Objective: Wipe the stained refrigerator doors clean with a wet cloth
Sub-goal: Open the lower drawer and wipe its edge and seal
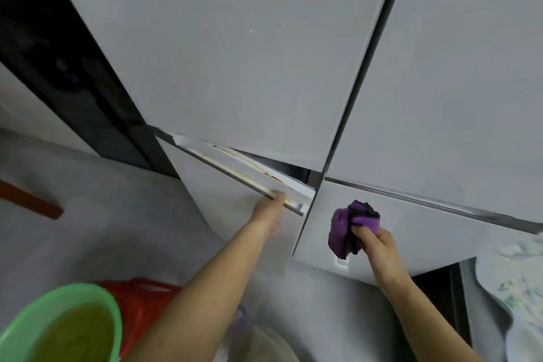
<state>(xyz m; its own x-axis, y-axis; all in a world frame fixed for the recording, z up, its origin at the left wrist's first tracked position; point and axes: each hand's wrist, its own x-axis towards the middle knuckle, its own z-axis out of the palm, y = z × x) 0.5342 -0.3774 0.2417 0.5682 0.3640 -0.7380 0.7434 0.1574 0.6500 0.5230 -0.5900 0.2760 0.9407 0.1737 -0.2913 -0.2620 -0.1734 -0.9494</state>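
Observation:
A white four-door refrigerator fills the view. Its lower left door [235, 214] stands slightly ajar, and brown stains run along its top edge [258, 170]. My left hand [269, 211] grips that top edge near the door's inner corner, fingers hooked over it. My right hand [374, 241] holds a bunched purple cloth [349, 226] against the lower right door [426, 229], just right of the gap between the doors. The upper left door [220, 53] and the upper right door [455, 67] are closed.
A green basin [97, 300] of yellowish water sits at bottom left, with a red plastic bag [144, 303] beside it. A black panel [73, 67] runs along the refrigerator's left side. Grey floor lies below. A floral fabric [517, 288] shows at the right edge.

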